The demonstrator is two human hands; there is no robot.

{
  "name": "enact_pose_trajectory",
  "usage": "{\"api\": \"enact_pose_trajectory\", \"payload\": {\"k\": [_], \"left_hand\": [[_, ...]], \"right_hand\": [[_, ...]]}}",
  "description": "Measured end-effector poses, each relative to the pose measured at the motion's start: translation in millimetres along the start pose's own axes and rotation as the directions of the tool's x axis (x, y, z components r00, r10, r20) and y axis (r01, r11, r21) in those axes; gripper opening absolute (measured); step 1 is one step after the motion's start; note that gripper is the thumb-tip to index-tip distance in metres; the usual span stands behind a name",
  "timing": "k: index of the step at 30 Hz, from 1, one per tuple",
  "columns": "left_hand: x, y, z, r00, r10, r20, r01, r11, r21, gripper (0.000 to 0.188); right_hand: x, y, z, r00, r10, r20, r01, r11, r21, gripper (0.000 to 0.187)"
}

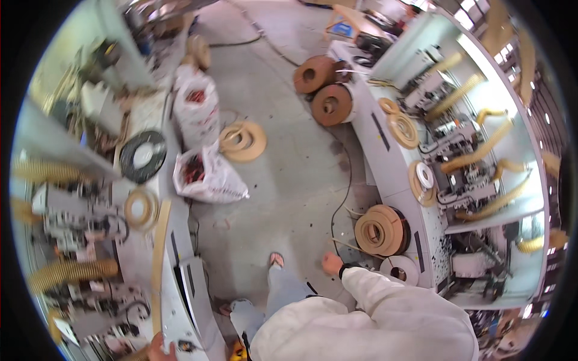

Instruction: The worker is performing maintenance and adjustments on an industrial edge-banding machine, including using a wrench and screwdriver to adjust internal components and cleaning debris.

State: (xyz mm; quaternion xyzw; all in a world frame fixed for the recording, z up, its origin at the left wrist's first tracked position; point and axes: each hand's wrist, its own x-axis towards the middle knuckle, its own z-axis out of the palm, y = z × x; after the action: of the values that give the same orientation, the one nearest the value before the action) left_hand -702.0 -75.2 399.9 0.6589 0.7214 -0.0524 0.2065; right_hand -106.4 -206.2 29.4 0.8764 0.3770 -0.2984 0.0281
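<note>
At the bottom edge on the left, my left hand (161, 349) is partly cut off by the frame. Its fingers are at the near end of a long, narrow beige strip (159, 265) that lies along the left-hand bench, and they appear to grip it. My right hand (332, 263), with a dark band at the wrist, hangs over the floor in a loose fist, and nothing shows in it. Nearest to it on the right are a stack of beige edging rolls (366, 231) and a white roll (407, 269), both beside the right-hand bench.
Machines with beige hoses line both sides. Two white sacks (226, 183) of reddish scraps and flat beige rolls (256, 142) stand on the floor at left. Brown rolls (337, 105) lie farther off at right. A dark cable (350, 162) crosses the floor.
</note>
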Motion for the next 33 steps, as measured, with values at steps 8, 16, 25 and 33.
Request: {"api": "enact_pose_trajectory", "payload": {"k": [8,16,25,33], "left_hand": [[60,458,-129,0.303,0.788,-0.536,-0.92,0.388,0.052,0.033],[91,689,-182,-0.176,0.834,-0.523,-0.977,-0.083,0.196,0.038],[371,853,69,0.312,0.919,-0.24,-0.95,0.31,-0.045,0.023],[527,680,272,0.522,0.669,0.528,-0.795,0.606,0.018,0.025]], "right_hand": [[63,97,-97,0.95,0.283,0.131,-0.311,0.838,0.449,0.02],[142,127,-136,0.952,0.305,0.015,-0.282,0.859,0.428,0.025],[331,158,-260,0.903,0.412,0.12,-0.403,0.716,0.57,0.022],[609,181,-428,0.913,0.301,0.275,-0.397,0.501,0.77,0.016]]}}
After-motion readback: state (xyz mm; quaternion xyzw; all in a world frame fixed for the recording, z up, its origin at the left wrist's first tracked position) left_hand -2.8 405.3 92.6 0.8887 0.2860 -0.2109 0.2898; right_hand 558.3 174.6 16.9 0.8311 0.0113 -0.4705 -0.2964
